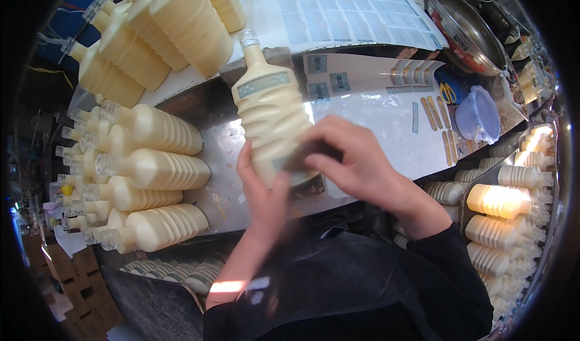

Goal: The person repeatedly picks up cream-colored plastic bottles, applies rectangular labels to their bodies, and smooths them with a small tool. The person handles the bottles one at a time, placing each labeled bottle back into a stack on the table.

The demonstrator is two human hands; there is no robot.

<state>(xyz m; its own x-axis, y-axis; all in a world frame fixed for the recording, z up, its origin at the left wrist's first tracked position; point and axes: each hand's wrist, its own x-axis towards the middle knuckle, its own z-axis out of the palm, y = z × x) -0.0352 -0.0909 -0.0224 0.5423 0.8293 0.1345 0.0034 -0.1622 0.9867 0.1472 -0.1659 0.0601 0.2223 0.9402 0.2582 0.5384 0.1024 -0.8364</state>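
A cream-coloured plastic bottle with a wavy, ribbed body and a clear threaded neck lies tilted in front of me, its neck pointing away. Across its shoulder runs a pale blue label strip, and another bluish label shows near the base. My left hand grips the bottle's lower end, thumb and fingers on its two sides. Curled over the lower right of the bottle is my right hand, its fingers closed on a dark, blurred thing against the surface; its kind I cannot make out.
Cream bottles lie stacked at left; more stand at far left. Label sheets cover the back board. Right are loose labels, yellow scissors, a lavender bucket, a metal pan and bottle rows.
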